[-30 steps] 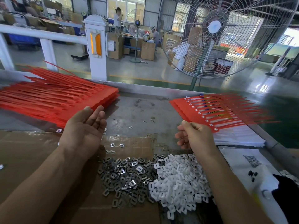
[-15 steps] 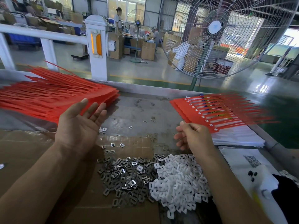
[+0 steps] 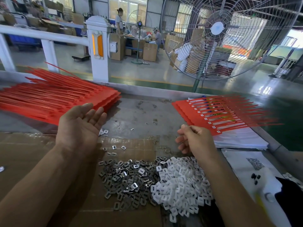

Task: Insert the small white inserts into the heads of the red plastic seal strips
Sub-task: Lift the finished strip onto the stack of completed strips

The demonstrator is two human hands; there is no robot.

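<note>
Two red seal-strip stacks (image 3: pixel 54 102), two insert heaps (image 3: pixel 178 182); left hand (image 3: pixel 78 128) spread, right hand (image 3: pixel 195 140) curled.

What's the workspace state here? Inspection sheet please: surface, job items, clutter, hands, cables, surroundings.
Surface: grey bench, stained, with flattened cardboard over its near part.
Job's things: white inserts heaped beside a pile of grey metal clips; red seal strips fanned at right with white showing in their heads; a larger red stack at left.
Clutter: stray clips on the cardboard, white sheets, a QR-code paper.
Grippers: left hand open, palm up, empty; right hand curled, contents not visible.
Cables: nothing seen.
Surroundings: large pedestal fan, white railing, workers and cartons behind.
</note>
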